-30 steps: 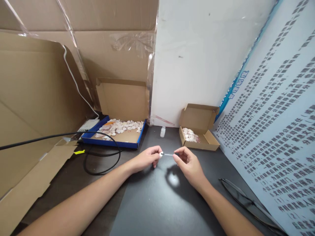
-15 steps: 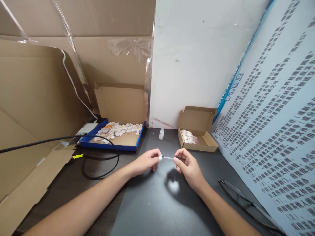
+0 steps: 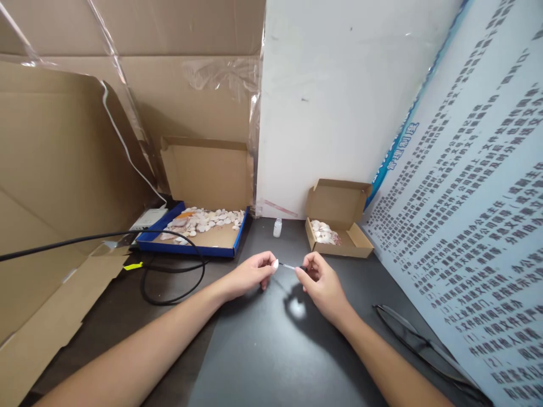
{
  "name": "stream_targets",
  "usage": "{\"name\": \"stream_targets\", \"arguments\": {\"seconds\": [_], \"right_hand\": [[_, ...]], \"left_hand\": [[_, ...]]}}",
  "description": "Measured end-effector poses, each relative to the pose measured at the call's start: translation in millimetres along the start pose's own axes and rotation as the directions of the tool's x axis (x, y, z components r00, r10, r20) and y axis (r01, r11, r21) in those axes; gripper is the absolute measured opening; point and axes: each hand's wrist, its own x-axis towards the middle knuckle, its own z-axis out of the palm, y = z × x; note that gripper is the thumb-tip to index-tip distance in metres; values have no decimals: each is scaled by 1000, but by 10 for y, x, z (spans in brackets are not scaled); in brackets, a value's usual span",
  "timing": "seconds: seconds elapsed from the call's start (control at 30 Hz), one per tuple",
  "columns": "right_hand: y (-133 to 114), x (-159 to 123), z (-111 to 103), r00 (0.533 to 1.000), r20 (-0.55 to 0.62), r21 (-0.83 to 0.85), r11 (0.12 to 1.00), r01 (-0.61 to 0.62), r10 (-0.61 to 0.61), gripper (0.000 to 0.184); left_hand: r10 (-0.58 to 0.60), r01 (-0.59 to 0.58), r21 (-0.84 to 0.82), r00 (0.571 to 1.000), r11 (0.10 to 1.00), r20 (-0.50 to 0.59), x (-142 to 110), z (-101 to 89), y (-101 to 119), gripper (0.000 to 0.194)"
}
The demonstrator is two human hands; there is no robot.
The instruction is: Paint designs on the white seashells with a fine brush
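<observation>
Pinched in the fingertips of my left hand [image 3: 254,272] is a small white seashell [image 3: 275,265]. My right hand [image 3: 320,280] is closed round the dark cap of a thin applicator brush [image 3: 288,266], whose clear stem points left at the shell. The dark brush tip is close by the shell's face; I cannot tell whether it touches. Behind my hands, a small uncapped bottle [image 3: 277,228] of whitish or clear content stands upright on the dark grey mat [image 3: 254,350].
At the back left, a blue-edged box [image 3: 186,249] holds many shells; a smaller cardboard box [image 3: 339,250] at the back right holds more. A black cable [image 3: 169,304] loops on the left. Glasses [image 3: 424,339] lie on the right, near a printed poster [image 3: 475,226].
The brush tip has drawn slightly away from the shell, and the shell is turned more edge-on. Its dark cap now shows between my right fingers. The camera view has shifted a little.
</observation>
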Motion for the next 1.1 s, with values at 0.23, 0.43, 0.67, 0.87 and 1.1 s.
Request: {"name": "stream_targets", "arguments": {"seconds": [0.23,0.43,0.67,0.87,1.1], "right_hand": [[0,0,-12,999,42,13,999,33,-33,53],[-9,-5,-11,999,21,7,1000,25,-25,54],[-3,-13,-11,999,-12,-97,994,52,-53,51],[-7,-27,-3,996,47,-58,995,76,-73,51],[-23,-30,-17,998,-15,-132,989,60,-62,46]], "left_hand": [[9,-10,41,1000,999,10,-2,9,14,25],[-3,3,23,1000,1000,-7,-4,10,-19,25],[-27,27,-13,1000,1000,8,8,14,-22,25],[-24,24,5,1000,1000,3,9,15,-24,24],[-4,4,33,1000,999,-11,20,18,-34,29]]}}
